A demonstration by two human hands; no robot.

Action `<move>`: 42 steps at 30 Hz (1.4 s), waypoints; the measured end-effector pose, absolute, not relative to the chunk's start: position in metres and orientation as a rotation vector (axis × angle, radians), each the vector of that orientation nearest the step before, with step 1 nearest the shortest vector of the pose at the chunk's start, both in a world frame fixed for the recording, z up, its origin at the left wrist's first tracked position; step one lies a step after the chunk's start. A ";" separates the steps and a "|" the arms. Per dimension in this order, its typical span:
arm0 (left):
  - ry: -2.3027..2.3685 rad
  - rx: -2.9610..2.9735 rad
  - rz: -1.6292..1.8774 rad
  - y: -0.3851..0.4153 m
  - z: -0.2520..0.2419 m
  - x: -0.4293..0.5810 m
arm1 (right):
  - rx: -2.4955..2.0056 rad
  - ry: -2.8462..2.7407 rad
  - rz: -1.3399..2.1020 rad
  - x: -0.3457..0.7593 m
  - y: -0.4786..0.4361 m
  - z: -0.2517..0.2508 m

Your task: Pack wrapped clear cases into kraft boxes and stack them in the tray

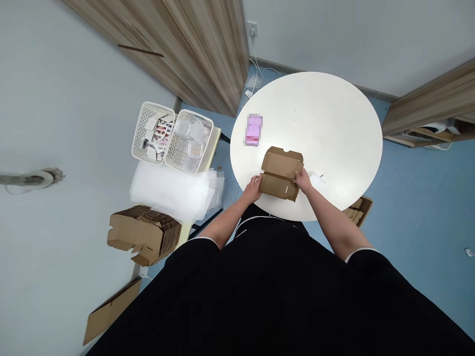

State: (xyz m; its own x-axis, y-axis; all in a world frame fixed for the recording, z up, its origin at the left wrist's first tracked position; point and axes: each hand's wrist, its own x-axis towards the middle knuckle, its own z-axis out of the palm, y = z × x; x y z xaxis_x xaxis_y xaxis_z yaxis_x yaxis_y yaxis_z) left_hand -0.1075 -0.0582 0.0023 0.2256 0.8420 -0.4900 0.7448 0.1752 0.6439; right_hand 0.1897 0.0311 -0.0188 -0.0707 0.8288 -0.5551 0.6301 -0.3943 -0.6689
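Note:
A brown cardboard box (pixel 282 164), partly folded with its lid flap raised away from me, is at the near edge of the round white table (pixel 334 113). My left hand (pixel 253 189) grips its left side, fingers closed on the cardboard. On the opposite side my right hand (pixel 303 181) pinches the box near the fold between lid and base. A white slip of paper (pixel 317 179) lies just right of my right hand. Farther back on the left is a blurred pink and purple item (pixel 254 129).
On a side table to the left are two white plastic baskets (pixel 148 111) with small packs, translucent sheets (pixel 170 190) and a stack of flat cardboard boxes (pixel 143 232). An open carton (pixel 365 210) stands on the floor at right. A cable (pixel 254 74) runs behind the table.

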 end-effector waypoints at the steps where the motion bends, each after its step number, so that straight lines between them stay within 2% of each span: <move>1: 1.519 1.593 0.108 -0.058 0.003 -0.107 | -2.015 -1.525 1.465 0.188 0.031 -0.019; 4: 1.486 1.633 0.004 -0.057 0.007 -0.104 | -2.051 -1.397 1.487 0.185 0.031 -0.018; 13: 1.535 1.649 -0.179 -0.055 0.015 -0.105 | -2.007 -1.469 1.434 0.185 0.030 -0.006; 21: 1.489 1.629 -0.149 -0.050 0.016 -0.103 | -1.999 -1.554 1.478 0.185 0.028 -0.003; 34: 1.425 1.779 -0.370 -0.038 0.025 -0.098 | -2.036 -1.534 1.525 0.179 0.030 -0.008; 42: 1.438 1.904 -0.598 -0.033 0.033 -0.085 | -1.937 -1.237 1.558 0.177 0.019 -0.001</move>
State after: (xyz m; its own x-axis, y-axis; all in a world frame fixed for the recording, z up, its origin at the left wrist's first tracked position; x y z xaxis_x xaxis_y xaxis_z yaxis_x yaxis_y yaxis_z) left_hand -0.0853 -0.0334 0.0326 0.2877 0.6509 -0.7026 0.9571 -0.1694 0.2350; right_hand 0.1770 0.0194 -0.0015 0.0074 0.8013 -0.5982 0.4009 -0.5504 -0.7324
